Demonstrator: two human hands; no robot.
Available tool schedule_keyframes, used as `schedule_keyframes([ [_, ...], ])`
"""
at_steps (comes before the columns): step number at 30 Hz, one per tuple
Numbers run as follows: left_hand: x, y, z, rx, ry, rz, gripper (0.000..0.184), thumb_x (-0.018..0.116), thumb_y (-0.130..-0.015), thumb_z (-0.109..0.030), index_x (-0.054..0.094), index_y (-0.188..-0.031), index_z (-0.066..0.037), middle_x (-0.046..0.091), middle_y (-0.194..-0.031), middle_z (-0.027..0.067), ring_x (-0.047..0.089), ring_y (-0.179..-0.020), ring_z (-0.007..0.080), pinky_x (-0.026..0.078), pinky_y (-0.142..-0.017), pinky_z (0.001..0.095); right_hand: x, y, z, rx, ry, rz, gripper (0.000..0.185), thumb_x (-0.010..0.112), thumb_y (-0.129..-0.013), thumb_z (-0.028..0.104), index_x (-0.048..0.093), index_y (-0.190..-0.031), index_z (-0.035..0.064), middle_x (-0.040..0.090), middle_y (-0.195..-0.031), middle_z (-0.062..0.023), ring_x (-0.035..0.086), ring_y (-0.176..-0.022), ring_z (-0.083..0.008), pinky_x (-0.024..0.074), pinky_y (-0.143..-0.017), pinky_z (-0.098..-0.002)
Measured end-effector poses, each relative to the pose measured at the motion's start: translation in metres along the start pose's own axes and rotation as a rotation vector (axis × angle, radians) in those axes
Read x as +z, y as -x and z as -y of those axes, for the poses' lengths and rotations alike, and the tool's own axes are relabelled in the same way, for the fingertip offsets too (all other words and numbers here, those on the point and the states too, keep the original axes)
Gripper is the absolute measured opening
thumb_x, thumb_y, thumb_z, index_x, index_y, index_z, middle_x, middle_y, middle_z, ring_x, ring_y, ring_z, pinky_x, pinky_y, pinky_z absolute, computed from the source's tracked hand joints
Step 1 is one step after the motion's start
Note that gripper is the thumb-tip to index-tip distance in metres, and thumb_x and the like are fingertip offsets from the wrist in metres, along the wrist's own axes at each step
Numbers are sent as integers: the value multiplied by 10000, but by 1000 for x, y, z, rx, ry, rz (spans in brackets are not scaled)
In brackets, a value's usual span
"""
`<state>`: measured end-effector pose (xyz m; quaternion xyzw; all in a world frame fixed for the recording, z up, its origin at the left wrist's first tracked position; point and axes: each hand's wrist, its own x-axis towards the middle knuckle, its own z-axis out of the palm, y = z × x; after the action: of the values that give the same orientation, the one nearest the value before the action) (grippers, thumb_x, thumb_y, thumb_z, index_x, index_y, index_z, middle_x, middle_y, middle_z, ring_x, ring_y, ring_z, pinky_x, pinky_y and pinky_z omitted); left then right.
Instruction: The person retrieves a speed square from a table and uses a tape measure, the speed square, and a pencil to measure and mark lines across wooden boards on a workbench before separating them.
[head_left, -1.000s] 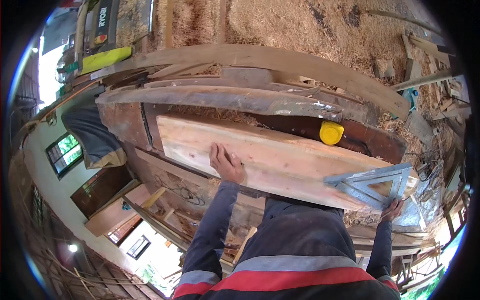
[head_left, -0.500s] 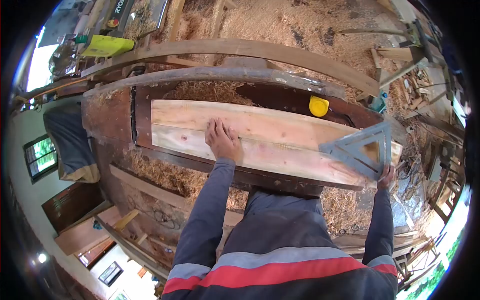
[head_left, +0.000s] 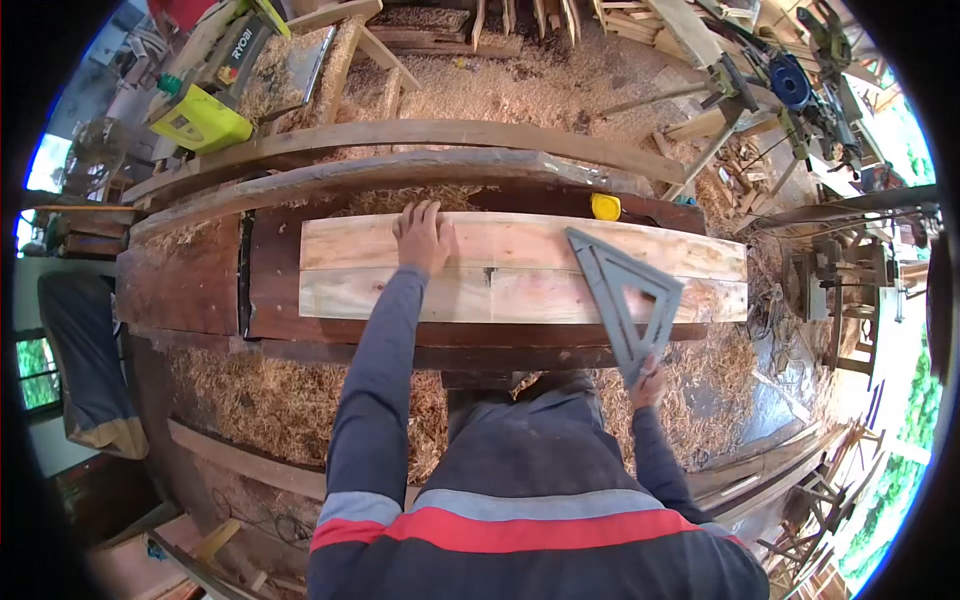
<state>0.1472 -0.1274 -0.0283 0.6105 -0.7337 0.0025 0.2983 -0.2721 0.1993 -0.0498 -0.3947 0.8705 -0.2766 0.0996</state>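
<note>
A pale wooden panel with a lengthwise line lies on the dark workbench. On its upper edge, left of the middle, rests my left hand, fingers bent over the far edge and holding it. My right hand grips the lower corner of a grey triangular square, whose upper part is over the right half of the panel. A yellow tape measure sits just beyond the panel's far edge.
Long curved boards run along the bench's far side. A yellow-green container stands at the upper left near a RYOBI tool. Wood shavings cover the floor. A blue-disc power tool is at the upper right.
The square has moved left along the panel and turned, with my right hand on it. My left hand has shifted to the panel's far edge. The camera view has also shifted.
</note>
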Motion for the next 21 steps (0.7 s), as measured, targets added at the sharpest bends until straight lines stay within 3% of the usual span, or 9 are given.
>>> schedule_keyframes([
  [2, 7, -22, 16, -55, -32, 430, 381, 499, -934, -422, 670, -1098, -124, 628, -1189, 126, 514, -1173, 324, 299, -1028, 506, 2, 39, 40, 240, -90, 105, 511, 477, -1001, 464, 577, -814, -1, 589, -709, -236, 591, -686, -420, 425, -624, -505],
  [7, 18, -61, 19, -217, 96, 714, 609, 405, -967, -552, 684, -989, -11, 693, -1042, 175, 633, -1006, 371, 386, -972, 559, 14, 69, 53, 53, 36, 58, 507, 507, -991, 445, 568, -800, -21, 584, -712, -275, 584, -706, -460, 423, -614, -514],
  [8, 18, -65, 20, -199, 103, 712, 609, 405, -967, -552, 684, -989, -11, 693, -1042, 175, 633, -1006, 371, 386, -972, 559, 14, 66, 57, 60, 36, 40, 507, 507, -991, 445, 568, -800, -21, 584, -712, -275, 584, -706, -460, 423, -614, -514],
  [10, 18, -66, 18, -258, 707, 714, 598, 473, -948, -557, 680, -1017, 0, 695, -1029, 186, 632, -1043, 372, 413, -1000, 478, 19, 60, 70, -82, -26, 97, 488, 522, -985, 436, 543, -782, -7, 564, -685, -270, 564, -696, -486, 414, -615, -538],
  [11, 15, -56, 7, -127, 790, 639, 555, 569, -918, -525, 663, -1083, -3, 685, -1049, 184, 610, -1087, 365, 440, -981, 426, 22, 60, 81, -115, -45, 108, 454, 542, -977, 435, 550, -856, -2, 578, -708, -288, 573, -730, -510, 412, -644, -569],
  [14, -1, -41, -30, 281, 518, 460, 512, 612, -913, -465, 634, -1159, -17, 669, -1125, 171, 576, -1154, 350, 405, -1016, 467, 43, 57, 128, 30, -180, 247, 447, 543, -974, 441, 541, -923, -3, 604, -747, -300, 591, -769, -523, 428, -669, -574],
  [17, 4, -33, -40, 462, 247, 278, 497, 602, -923, -469, 614, -1216, -69, 690, -1093, 118, 583, -1132, 298, 363, -1022, 473, 67, 60, 180, 88, -172, 405, 454, 541, -973, 456, 540, -971, 2, 630, -796, -310, 617, -813, -513, 467, -665, -538],
  [20, -6, -47, -28, 294, 81, 644, 504, 608, -908, -493, 628, -1209, -90, 689, -1113, 114, 607, -1084, 301, 336, -1022, 492, 91, 71, 219, 31, -399, 530, 439, 548, -978, 438, 575, -952, 1, 645, -803, -282, 641, -804, -468, 485, -654, -494],
  [21, 0, -47, -11, 201, 246, 643, 420, 602, -910, -488, 684, -1109, -127, 696, -1064, 124, 629, -1027, 306, 345, -992, 492, 96, 72, 228, -16, -561, 586, 418, 553, -987, 412, 603, -936, -1, 651, -796, -257, 658, -788, -429, 491, -645, -465],
])
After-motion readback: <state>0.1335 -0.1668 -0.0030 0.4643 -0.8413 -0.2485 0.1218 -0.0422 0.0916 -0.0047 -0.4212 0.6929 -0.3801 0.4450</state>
